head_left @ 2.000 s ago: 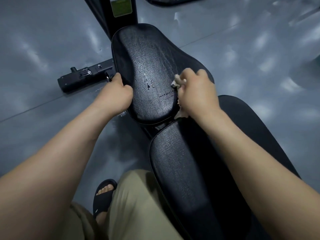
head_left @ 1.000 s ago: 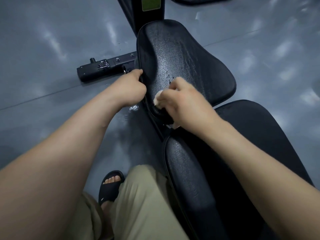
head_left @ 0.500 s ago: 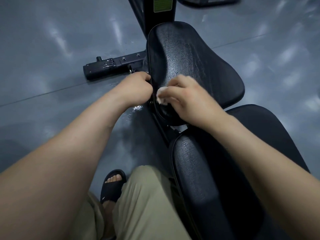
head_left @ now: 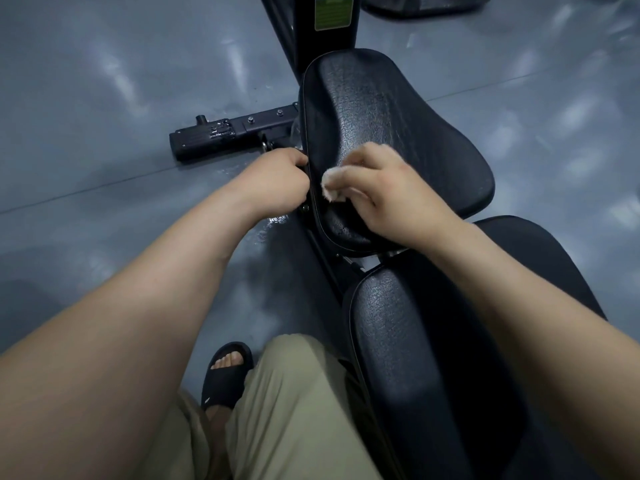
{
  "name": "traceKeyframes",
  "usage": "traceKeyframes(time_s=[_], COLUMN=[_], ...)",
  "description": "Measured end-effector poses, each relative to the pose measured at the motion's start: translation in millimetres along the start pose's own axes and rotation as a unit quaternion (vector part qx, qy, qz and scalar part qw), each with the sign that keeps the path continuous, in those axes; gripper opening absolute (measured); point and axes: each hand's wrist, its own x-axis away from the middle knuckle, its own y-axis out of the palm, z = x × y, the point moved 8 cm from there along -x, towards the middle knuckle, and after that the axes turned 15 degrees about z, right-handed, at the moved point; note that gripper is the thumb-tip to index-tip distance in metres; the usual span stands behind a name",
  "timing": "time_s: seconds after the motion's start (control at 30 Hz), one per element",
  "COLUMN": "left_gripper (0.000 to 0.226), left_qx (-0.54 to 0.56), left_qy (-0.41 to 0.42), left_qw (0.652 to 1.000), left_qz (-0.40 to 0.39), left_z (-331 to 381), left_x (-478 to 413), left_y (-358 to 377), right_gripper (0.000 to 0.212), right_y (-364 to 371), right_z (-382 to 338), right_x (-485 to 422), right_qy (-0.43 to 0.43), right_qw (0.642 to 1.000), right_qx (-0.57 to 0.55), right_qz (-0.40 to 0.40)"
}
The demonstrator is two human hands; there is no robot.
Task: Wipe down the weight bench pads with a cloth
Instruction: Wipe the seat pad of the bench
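Two black textured bench pads fill the middle of the view: the seat pad [head_left: 388, 119] farther off and the long back pad [head_left: 433, 358] near me. My right hand [head_left: 388, 188] grips a small white cloth [head_left: 331, 183] and presses it on the seat pad near its left edge. The fingers of my left hand [head_left: 273, 181] curl around that left edge of the seat pad, right beside the cloth. Most of the cloth is hidden under my fingers.
A black metal foot bar [head_left: 225, 135] of the bench frame lies on the grey glossy floor [head_left: 104, 98] to the left. The frame's upright with a green label [head_left: 330, 10] rises behind the seat pad. My sandalled foot [head_left: 225, 374] and beige trousers [head_left: 294, 410] are below.
My right hand has slid the cloth from the right side of the seat pad across to its left edge. My left hand stayed on the pad's edge while the view shifted.
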Motion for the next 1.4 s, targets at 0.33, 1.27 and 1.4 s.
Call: traceKeyframes(time_s=[0.33, 1.27, 1.4], left_gripper=[0.032, 0.023, 0.026], left_qx=[-0.013, 0.024, -0.008], left_qy=[0.009, -0.056, -0.023], left_qw=[1.0, 0.998, 0.999], left_qz=[-0.003, 0.036, 0.029], left_z=[0, 0, 1], left_x=[0, 0, 2], left_y=[2, -26, -21], right_gripper=[0.033, 0.038, 0.028], right_y=[1, 25, 34], right_z=[26, 27, 46], right_x=[-22, -68, -97], right_qy=[0.074, -0.012, 0.048], right_qw=[0.996, 0.997, 0.992], right_qx=[0.043, 0.077, 0.115], right_qz=[0.037, -0.002, 0.012])
